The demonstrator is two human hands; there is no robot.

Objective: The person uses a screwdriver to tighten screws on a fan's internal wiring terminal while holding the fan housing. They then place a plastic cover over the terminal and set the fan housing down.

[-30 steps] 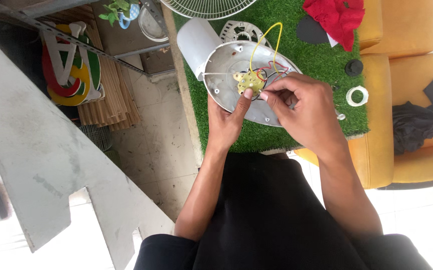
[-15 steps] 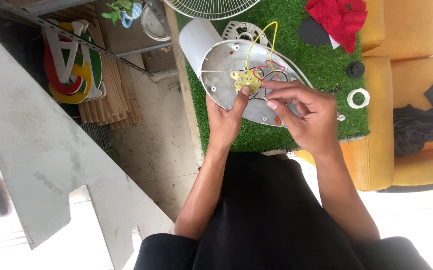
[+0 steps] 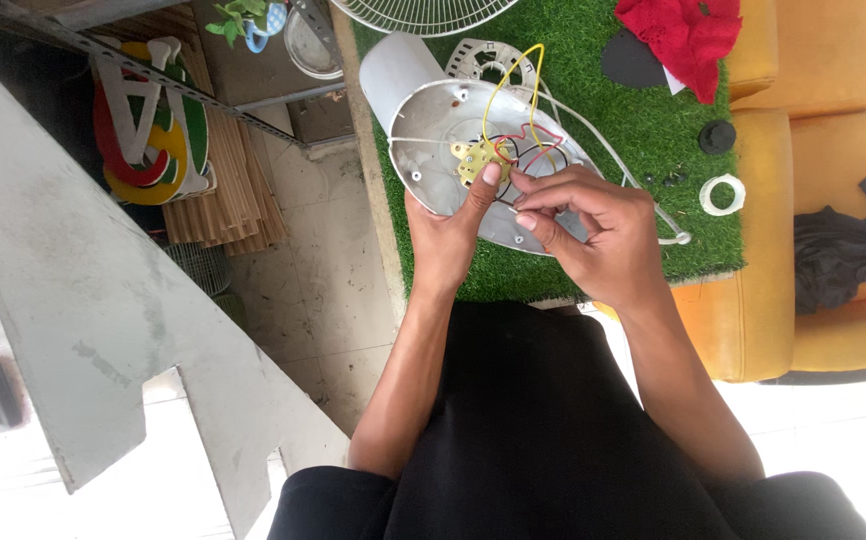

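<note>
Person is sitting over a tabletop (image 3: pixel 653 120) covered in green fake grass; the left hand (image 3: pixel 443 235) is gripping the lower rim of a white fan housing (image 3: pixel 433 150), fingers wrapped under it, thumb pressing up against a small yellow switch part (image 3: pixel 477 158) inside the shell; the housing is being held tilted just above the near edge of the grass, open side facing the person. The right hand (image 3: pixel 593 225) is curled over the right side of the housing, fingertips pinched together on thin wires (image 3: pixel 523 135) beside the yellow part; exactly which wire is being pinched I cannot tell. A yellow wire is looping up out of the shell; red and black ones are coiling inside it. A white cord (image 3: pixel 618 160) is trailing right across the grass. Behind the housing a perforated white disc (image 3: pixel 488 55) is lying flat and a white fan grille (image 3: pixel 423 12) is poking in at the top edge. A red cloth (image 3: pixel 688 35), a black knob (image 3: pixel 717 137) and a white ring (image 3: pixel 721 194) are lying well apart to the right; an orange sofa (image 3: pixel 833 100) is standing beyond with a dark garment (image 3: pixel 848 250) on it.
</note>
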